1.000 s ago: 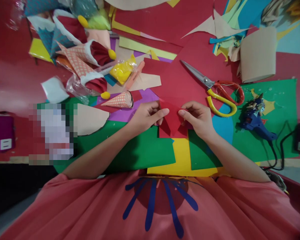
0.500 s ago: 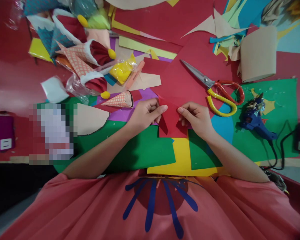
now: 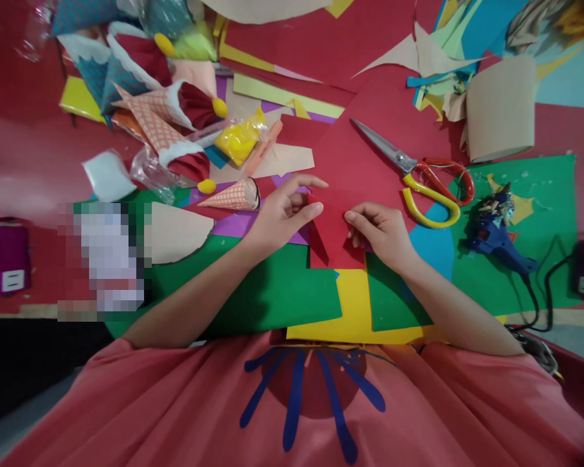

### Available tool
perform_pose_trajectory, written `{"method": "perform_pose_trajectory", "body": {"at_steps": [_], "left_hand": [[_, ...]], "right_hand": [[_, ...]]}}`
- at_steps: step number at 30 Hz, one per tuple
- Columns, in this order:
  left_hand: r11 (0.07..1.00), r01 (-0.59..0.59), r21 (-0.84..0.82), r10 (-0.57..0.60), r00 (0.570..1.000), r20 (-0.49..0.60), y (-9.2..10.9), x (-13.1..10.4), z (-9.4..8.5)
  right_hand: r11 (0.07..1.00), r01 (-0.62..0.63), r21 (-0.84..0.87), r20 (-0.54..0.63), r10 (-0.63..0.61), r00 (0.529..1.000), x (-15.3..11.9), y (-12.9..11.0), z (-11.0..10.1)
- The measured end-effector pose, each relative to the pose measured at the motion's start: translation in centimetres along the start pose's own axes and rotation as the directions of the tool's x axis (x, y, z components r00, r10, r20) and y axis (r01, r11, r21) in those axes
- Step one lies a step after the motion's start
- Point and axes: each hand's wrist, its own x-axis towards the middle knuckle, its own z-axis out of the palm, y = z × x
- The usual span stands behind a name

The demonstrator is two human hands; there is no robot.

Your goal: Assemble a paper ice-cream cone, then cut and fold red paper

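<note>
On the crowded counter [image 3: 39, 155], we have the red paper [image 3: 331, 235] between our left hand [image 3: 275, 219], forefinger raised and thumb at one edge, grip impossible to tell, and our right hand [image 3: 385, 235], pinching the opposite edge, neither clearly nearer, its long axis unclear.

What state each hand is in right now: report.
Left hand: forefinger extended at the red paper; whether it grips cannot be told.
Right hand: closed, pinching the red paper's right edge.
</note>
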Motion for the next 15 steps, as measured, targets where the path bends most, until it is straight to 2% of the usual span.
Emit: {"method": "perform_pose_trajectory", "body": {"at_steps": [6,15], "left_hand": [[0.992,-0.041,0.118,0.049,0.996,-0.069,0.1,0.13,-0.17],[0.993,-0.028,0.111,0.04,0.994,-0.105,-0.27,0.17,-0.06]], "right_hand": [[1.0,-0.01,-0.002,0.023,0.01,1.0,0.06,0.12,-0.16],[1.0,-0.025,-0.001,0.047,0.025,0.999,0.05,-0.2,-0.12]]}}
